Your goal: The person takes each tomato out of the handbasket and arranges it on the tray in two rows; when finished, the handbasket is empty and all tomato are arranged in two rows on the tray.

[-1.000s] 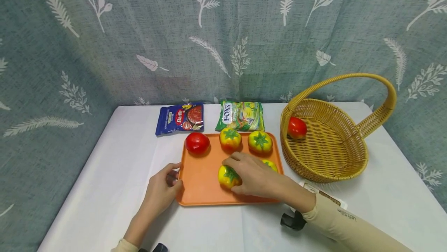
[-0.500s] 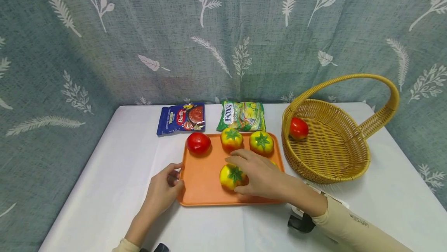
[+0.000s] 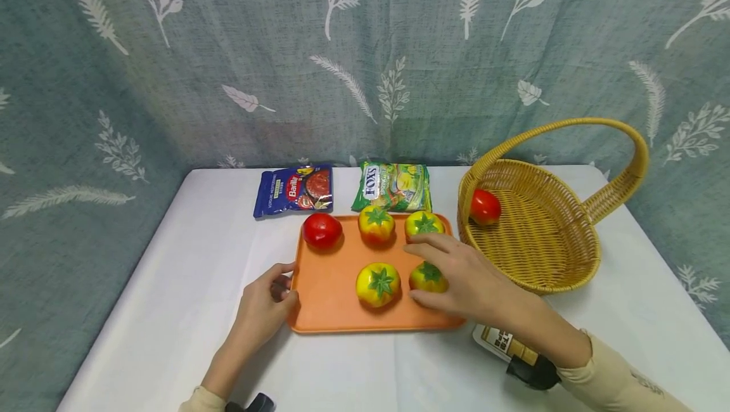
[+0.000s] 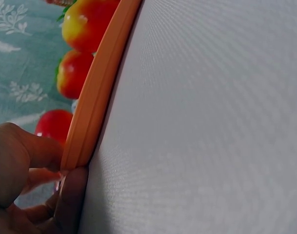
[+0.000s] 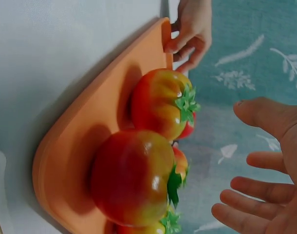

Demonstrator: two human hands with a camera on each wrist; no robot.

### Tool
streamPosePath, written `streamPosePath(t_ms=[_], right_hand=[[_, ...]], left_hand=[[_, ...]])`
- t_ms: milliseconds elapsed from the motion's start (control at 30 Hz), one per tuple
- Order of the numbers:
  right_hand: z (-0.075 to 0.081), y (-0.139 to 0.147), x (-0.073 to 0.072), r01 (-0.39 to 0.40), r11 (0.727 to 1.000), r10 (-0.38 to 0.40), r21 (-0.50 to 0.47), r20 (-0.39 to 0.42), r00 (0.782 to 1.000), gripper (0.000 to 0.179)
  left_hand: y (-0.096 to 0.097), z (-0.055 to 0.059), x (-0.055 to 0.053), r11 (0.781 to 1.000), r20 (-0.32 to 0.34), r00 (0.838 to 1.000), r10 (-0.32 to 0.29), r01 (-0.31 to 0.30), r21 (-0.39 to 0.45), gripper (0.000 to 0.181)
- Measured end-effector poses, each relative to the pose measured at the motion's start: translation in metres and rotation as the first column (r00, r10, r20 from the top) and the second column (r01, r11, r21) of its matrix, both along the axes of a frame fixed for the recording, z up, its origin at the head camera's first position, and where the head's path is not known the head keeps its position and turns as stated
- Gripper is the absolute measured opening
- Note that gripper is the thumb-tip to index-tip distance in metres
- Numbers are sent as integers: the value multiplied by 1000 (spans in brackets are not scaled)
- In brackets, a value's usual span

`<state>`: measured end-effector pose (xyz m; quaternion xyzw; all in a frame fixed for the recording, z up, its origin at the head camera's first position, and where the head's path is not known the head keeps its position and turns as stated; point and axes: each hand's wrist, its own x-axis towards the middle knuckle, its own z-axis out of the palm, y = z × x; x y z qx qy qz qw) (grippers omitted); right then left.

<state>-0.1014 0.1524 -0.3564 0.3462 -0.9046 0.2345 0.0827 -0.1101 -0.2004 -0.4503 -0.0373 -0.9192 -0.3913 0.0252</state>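
Observation:
My left hand point(image 3: 261, 307) grips the left edge of an orange tray point(image 3: 327, 320), thumb and fingers at its rim in the left wrist view point(image 4: 87, 117). Over the tray's right side hovers my right hand point(image 3: 464, 276), fingers spread and holding nothing. Just left of that palm sits a yellow-red toy tomato point(image 3: 429, 279) with a green star top; the right wrist view shows a gap between the hand point(image 5: 270, 180) and this tomato point(image 5: 129, 178). Another yellow tomato point(image 3: 378, 285) stands at the front middle. Along the back are a red tomato point(image 3: 322, 231) and two yellow-red tomatoes point(image 3: 376, 225).
A wicker basket point(image 3: 536, 247) with a tall handle stands right of the tray, a red tomato point(image 3: 485, 207) inside it. Behind the tray lie a blue Barilla pouch point(image 3: 293, 191) and a green Fox's bag point(image 3: 393, 187). A white, brown-labelled item point(image 3: 502, 341) lies partly under the right forearm.
My right hand has left the front middle tomato and moved right, over the front right one. The left hand stays at the tray's edge.

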Motion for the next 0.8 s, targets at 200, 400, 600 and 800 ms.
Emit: streamPosePath(t_ms=[200,400,600,800], right_hand=[[3,8,2,1,1000,-1,-26,-10,1000,59],[7,22,6,40,997,-41,-59,-11,999,62],[10,35,7,54,997,-58,-56,-60,997,59],[13,47,7,56,996,-63,-73,-98,993,58]], left_hand=[[0,0,-1,1000,4,1000,3,-3,5,48],[0,-1,-1,1000,-2,1000,0,0,15,49],[0,-1,-2,1000,-5,1000,4,-4,5,49],[1,-2,-2,1000,-4,1000,1,-1,16,49]])
